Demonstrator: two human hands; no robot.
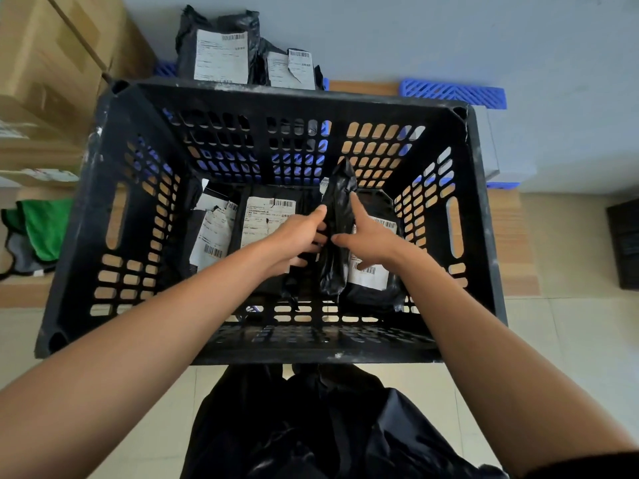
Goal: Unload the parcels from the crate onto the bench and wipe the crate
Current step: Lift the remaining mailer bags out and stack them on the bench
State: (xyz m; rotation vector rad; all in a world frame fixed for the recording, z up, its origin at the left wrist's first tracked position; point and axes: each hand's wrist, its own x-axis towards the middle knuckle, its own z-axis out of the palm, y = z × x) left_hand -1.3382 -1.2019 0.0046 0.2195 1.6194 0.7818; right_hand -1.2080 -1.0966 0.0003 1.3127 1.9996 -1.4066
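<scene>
A black slotted crate stands on the wooden bench in front of me. Inside it both my hands hold one black parcel on its edge: my left hand grips its left side, and my right hand clasps its right side with the forefinger stretched up along it. Three more black parcels with white labels lie on the crate floor, one at the left, one in the middle, one at the right. Two labelled parcels lean against the wall beyond the crate.
Cardboard boxes are stacked at the far left. A green cloth lies on the bench left of the crate. Blue plastic grating lies along the wall behind. A dark box stands on the tiled floor at the right.
</scene>
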